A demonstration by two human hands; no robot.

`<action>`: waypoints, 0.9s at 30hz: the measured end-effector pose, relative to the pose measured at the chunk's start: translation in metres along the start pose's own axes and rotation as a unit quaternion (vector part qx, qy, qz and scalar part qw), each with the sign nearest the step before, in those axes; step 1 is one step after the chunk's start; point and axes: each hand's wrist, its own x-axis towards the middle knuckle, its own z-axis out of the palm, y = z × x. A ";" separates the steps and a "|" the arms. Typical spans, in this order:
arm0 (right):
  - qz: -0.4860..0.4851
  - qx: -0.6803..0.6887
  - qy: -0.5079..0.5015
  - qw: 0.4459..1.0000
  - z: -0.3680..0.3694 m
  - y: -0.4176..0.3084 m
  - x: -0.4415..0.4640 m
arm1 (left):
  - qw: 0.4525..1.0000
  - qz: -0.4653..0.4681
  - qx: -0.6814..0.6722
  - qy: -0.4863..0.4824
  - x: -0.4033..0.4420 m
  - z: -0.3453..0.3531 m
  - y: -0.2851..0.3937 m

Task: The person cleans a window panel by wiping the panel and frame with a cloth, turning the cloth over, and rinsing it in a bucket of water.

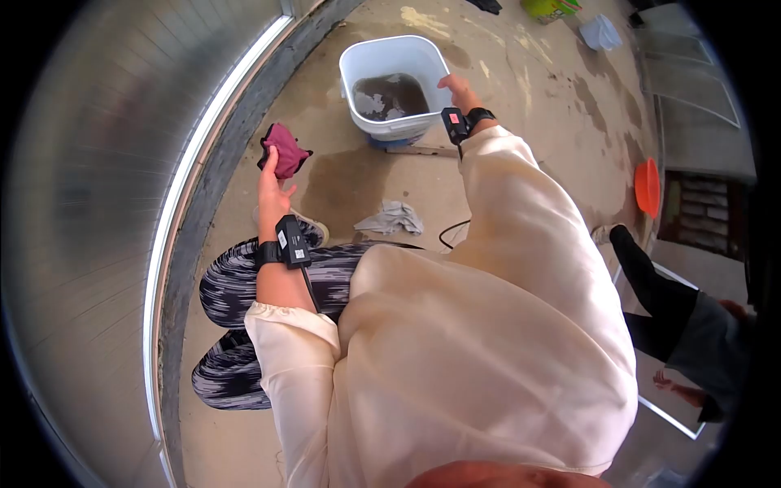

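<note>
A crumpled maroon cloth with dark edges (286,151) is in my left hand (272,175), over the floor beside the translucent panel. My right hand (461,91) is at the right rim of a white bucket (394,49), its fingers bent over the edge. Dark, murky water (390,96) with some foam lies in the bucket. Below the bucket, a light grey rag (394,218) is spread in folds on the floor near my knees.
A tall translucent panel (89,203) with a white frame runs along the left. An orange basin (647,188), a green tub (550,8) and a white bag (600,32) are farther off. Another person in dark clothes (667,317) is at the right. Wet patches mark the floor.
</note>
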 end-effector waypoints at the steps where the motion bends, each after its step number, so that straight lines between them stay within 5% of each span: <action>1: 0.076 0.000 0.028 0.997 -0.015 -0.006 -0.010 | 1.000 -0.007 -0.001 0.002 -0.002 0.000 0.000; 3: 0.364 0.232 0.050 0.901 -0.030 0.039 -0.012 | 1.000 0.008 -0.013 0.008 -0.007 0.003 0.003; 5: 0.350 0.211 0.120 0.905 -0.034 0.050 -0.040 | 1.000 -0.001 -0.005 0.002 -0.009 0.004 0.001; 7: 0.466 0.327 0.164 0.806 -0.037 0.078 -0.048 | 1.000 -0.007 0.012 -0.008 -0.010 0.006 0.004; 9: 0.480 0.291 0.178 0.808 -0.072 0.004 -0.066 | 1.000 -0.013 0.021 -0.004 -0.015 0.006 -0.002; 11: 0.444 0.294 0.237 0.813 -0.083 0.025 -0.084 | 1.000 0.000 0.024 -0.006 -0.011 0.007 0.003; 15: 0.535 0.312 0.251 0.744 -0.116 0.054 -0.134 | 0.999 -0.007 0.031 -0.001 -0.005 0.005 -0.001; 19: 0.522 0.275 0.269 0.761 -0.127 0.076 -0.196 | 0.999 -0.007 0.048 0.003 -0.003 0.009 -0.001; 21: 0.553 0.297 0.286 0.724 -0.127 0.023 -0.203 | 0.999 -0.005 0.042 -0.009 -0.009 0.011 0.001; 23: 0.565 0.317 0.280 0.709 -0.123 0.071 -0.237 | 0.999 -0.002 0.042 0.003 -0.010 0.012 -0.002; 24: 0.509 0.256 0.255 0.781 -0.120 0.075 -0.243 | 1.000 -0.003 0.012 -0.007 -0.007 0.009 -0.002; 26: 0.570 0.189 0.292 0.745 -0.135 0.086 -0.222 | 0.999 0.022 -0.038 -0.031 -0.002 0.008 -0.005; 27: 0.557 -0.050 0.355 0.749 -0.138 0.060 -0.201 | 0.999 0.022 -0.037 -0.031 0.004 0.010 -0.010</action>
